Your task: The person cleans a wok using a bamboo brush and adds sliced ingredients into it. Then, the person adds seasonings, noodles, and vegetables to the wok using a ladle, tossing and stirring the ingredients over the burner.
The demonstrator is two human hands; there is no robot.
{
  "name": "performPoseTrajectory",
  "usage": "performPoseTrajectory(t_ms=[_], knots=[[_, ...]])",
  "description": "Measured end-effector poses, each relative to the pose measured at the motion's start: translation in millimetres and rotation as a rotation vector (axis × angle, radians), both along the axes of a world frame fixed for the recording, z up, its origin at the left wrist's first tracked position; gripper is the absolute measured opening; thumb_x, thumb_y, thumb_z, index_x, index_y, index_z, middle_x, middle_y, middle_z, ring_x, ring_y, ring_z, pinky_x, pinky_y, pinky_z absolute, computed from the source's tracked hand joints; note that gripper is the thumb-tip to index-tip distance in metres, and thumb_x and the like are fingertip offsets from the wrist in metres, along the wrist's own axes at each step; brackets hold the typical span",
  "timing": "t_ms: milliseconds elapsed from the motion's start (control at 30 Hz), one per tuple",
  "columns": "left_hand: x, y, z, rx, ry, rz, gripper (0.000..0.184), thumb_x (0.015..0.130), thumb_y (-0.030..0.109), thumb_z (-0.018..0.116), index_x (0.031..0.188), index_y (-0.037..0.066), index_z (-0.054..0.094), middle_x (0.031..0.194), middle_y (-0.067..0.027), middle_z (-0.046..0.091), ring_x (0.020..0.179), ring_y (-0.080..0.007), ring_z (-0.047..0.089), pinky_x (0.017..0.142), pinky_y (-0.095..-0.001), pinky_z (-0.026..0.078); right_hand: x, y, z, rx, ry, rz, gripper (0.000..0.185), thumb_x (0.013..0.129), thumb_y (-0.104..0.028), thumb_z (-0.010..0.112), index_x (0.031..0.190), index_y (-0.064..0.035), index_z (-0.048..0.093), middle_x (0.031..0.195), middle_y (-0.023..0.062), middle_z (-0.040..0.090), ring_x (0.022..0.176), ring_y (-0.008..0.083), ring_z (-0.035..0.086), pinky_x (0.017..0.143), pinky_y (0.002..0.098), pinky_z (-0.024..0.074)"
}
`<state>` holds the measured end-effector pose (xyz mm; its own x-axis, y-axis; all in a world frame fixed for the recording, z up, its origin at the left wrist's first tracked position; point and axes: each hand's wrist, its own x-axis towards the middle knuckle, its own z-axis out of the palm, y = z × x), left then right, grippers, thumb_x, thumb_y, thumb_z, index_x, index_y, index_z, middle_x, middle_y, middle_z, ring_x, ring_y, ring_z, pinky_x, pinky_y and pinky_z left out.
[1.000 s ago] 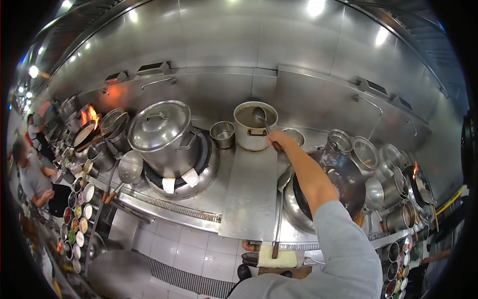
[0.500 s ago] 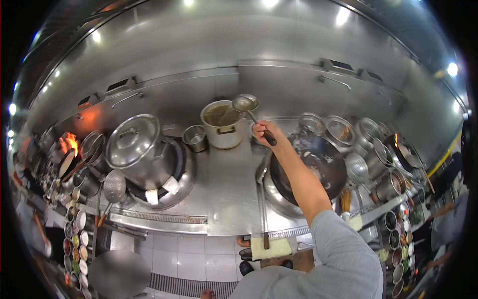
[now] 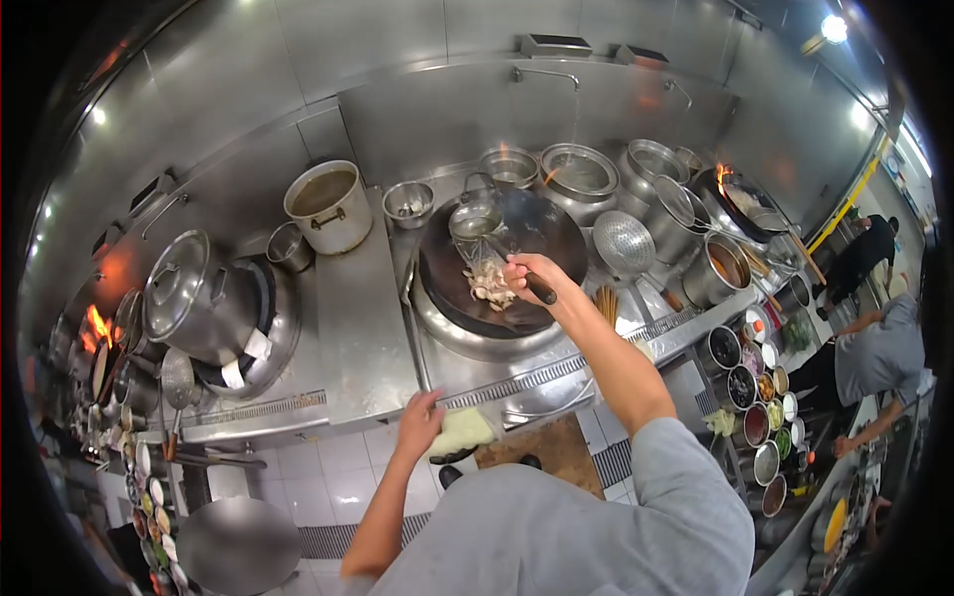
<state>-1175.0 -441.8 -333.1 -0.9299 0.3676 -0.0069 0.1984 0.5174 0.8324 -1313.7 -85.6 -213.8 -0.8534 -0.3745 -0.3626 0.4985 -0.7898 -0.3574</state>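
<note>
Head view, centre of the frame: the right hand (image 3: 534, 276) grips a ladle (image 3: 475, 217) by its dark handle. The ladle's bowl is over the wok (image 3: 542, 233), and liquid streams down onto pale pieces of food (image 3: 490, 286). Lower down, the left hand (image 3: 422, 424) is loosely open, holding nothing, near a yellowish cloth (image 3: 464, 431) at the counter's edge (image 3: 363, 338).

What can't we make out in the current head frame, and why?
- Big pot's contents: head view, hidden by its lid.
- Food in the wok, exact kind: head view, small and blurred.
- Left hand's contact with the long handle: head view, unclear where they meet.
- Far-left containers' contents: head view, tiny near the dark edge.
</note>
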Motion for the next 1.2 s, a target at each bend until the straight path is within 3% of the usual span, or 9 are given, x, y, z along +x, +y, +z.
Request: performPoseTrajectory(t_ms=[167, 267, 400, 533, 633, 733, 900, 1033, 1200], knots=[[-27, 161, 40, -0.133, 0.567, -0.294, 0.056, 0.082, 0.012, 0.069, 0.136, 0.012, 0.053, 0.138, -0.0156, 0.051, 0.131, -0.0347, 0.045, 0.109, -0.0454, 0.036, 45, 68, -41, 0.384, 0.101, -0.036, 0.013, 0.099, -0.013, 0.047, 0.087, -0.0081, 0.044, 0.066, 0.0003, 0.048, 0.05, 0.0094, 0.045, 0.044, 0.027, 0.0386], [-45, 215, 18, -0.205, 0.546, -0.342, 0.057, 0.082, 0.013, 0.069, 0.135, 0.005, 0.052, 0.136, -0.0173, 0.051, 0.131, -0.0357, 0.044, 0.109, -0.0463, 0.036, 98, 87, -19, 0.76, 0.065, -0.157, 0.01, 0.096, -0.01, 0.051, 0.091, -0.0076, 0.044, 0.068, 0.0007, 0.049, 0.05, 0.0095, 0.046, 0.042, 0.0285, 0.0404], [-40, 235, 19, -0.254, 0.33, -0.253, 0.058, 0.083, 0.017, 0.069, 0.136, 0.006, 0.051, 0.136, -0.018, 0.051, 0.131, -0.0355, 0.043, 0.11, -0.0458, 0.036, 138, 118, -26, 0.817, 0.004, -0.116, 0.011, 0.095, -0.01, 0.054, 0.098, -0.0067, 0.044, 0.071, 0.0012, 0.049, 0.051, 0.0095, 0.047, 0.042, 0.028, 0.0403], [-23, 218, 22, -0.13, 0.613, -0.15, 0.053, 0.086, 0.019, 0.067, 0.135, 0.006, 0.052, 0.13, -0.0201, 0.052, 0.125, -0.0371, 0.046, 0.107, -0.0462, 0.037, 147, 120, -36, 0.731, 0.114, -0.028, 0.017, 0.094, -0.01, 0.056, 0.105, -0.0032, 0.045, 0.076, 0.0038, 0.049, 0.051, 0.0103, 0.048, 0.041, 0.0299, 0.0416], [-11, 163, -15, -0.084, 0.512, 0.147, 0.044, 0.083, 0.017, 0.068, 0.125, 0.008, 0.059, 0.13, -0.0209, 0.052, 0.121, -0.0397, 0.049, 0.101, -0.0491, 0.041, 134, 107, -60, 1.2, 0.202, -0.086, 0.052, 0.093, -0.008, 0.055, 0.14, 0.0004, 0.033, 0.079, 0.0093, 0.052, 0.051, 0.0152, 0.053, 0.04, 0.0329, 0.0483], [14, 75, -82, -0.344, 0.408, 0.386, 0.043, 0.078, 0.015, 0.071, 0.12, 0.009, 0.059, 0.115, -0.018, 0.054, 0.107, -0.0384, 0.054, 0.089, -0.0509, 0.047, 120, 88, -67, 1.633, 0.152, -0.137, 0.046, 0.091, -0.007, 0.058, 0.134, -0.0038, 0.042, 0.075, 0.0053, 0.05, 0.052, 0.0146, 0.053, 0.043, 0.0327, 0.0486], [41, 37, -100, -0.469, 0.159, 0.371, 0.057, 0.077, 0.012, 0.07, 0.131, 0.012, 0.051, 0.109, -0.0178, 0.052, 0.102, -0.0385, 0.057, 0.083, -0.0485, 0.051, 111, 77, -47, 1.113, 0.137, 0.08, 0.03, 0.093, -0.01, 0.058, 0.118, -0.0012, 0.044, 0.071, 0.0039, 0.051, 0.05, 0.0125, 0.05, 0.04, 0.0301, 0.0432], [31, 22, -131, -0.406, 0.165, 0.361, 0.064, 0.077, 0.008, 0.065, 0.138, 0.014, 0.047, 0.109, -0.0187, 0.052, 0.099, -0.0391, 0.058, 0.081, -0.0497, 0.051, 71, 70, -48, 1.205, 0.265, 0.156, 0.026, 0.093, -0.01, 0.056, 0.114, -0.0011, 0.044, 0.068, 0.004, 0.05, 0.048, 0.013, 0.049, 0.041, 0.0311, 0.0442], [46, 20, -109, -0.395, 0.02, 0.351, 0.065, 0.079, 0.008, 0.063, 0.141, 0.015, 0.045, 0.11, -0.0193, 0.052, 0.101, -0.0392, 0.059, 0.085, -0.048, 0.05, 36, 34, -48, 1.808, 0.141, 0.092, 0.038, 0.089, -0.009, 0.055, 0.122, 0.0012, 0.04, 0.081, 0.023, 0.064, 0.059, 0.0263, 0.066, 0.048, 0.0403, 0.0533]])
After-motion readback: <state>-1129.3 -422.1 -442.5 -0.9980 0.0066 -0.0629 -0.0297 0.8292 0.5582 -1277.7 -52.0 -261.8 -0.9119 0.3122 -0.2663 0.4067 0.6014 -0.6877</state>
